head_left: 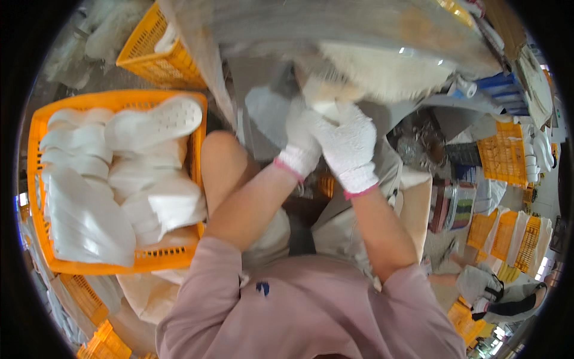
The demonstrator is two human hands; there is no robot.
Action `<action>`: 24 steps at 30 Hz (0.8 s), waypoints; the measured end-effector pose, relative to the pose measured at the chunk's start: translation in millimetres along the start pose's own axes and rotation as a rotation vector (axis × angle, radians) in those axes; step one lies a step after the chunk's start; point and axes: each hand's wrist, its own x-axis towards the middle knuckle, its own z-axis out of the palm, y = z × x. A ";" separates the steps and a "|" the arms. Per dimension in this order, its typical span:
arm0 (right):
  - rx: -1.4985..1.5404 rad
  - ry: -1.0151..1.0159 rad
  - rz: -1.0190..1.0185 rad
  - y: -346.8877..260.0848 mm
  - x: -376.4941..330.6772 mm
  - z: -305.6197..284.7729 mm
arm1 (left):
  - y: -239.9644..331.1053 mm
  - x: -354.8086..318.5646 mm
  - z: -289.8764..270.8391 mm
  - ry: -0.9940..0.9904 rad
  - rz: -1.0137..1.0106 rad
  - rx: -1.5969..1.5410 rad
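Note:
Both my hands wear white knitted gloves with pink cuffs and meet just in front of me. My left hand (299,140) and my right hand (347,146) are closed together on a pale white and beige piece (323,96), which looks like a shoe sole. A fluffy cream-coloured pad (388,72) lies right behind it at the edge of a grey work surface (335,24). The piece is partly hidden by my gloves and blurred.
An orange plastic crate (36,179) full of white shoe soles (149,119) stands at my left. A second orange crate (152,57) is behind it. More orange crates (502,158) and stacked goods fill the right. Another person's foot (478,281) shows at lower right.

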 end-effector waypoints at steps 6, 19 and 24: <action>0.255 -0.190 0.070 6.5 -4.0 -36.1 | 1.6 -3.4 7.0 -0.173 -0.354 -1.060; -0.500 -0.294 -0.426 3.1 -26.2 -65.1 | -18.9 28.2 13.5 0.085 -0.479 -0.666; 0.505 -0.290 0.581 58.2 -136.1 -114.4 | -16.8 -9.5 17.2 -0.186 -0.753 -1.245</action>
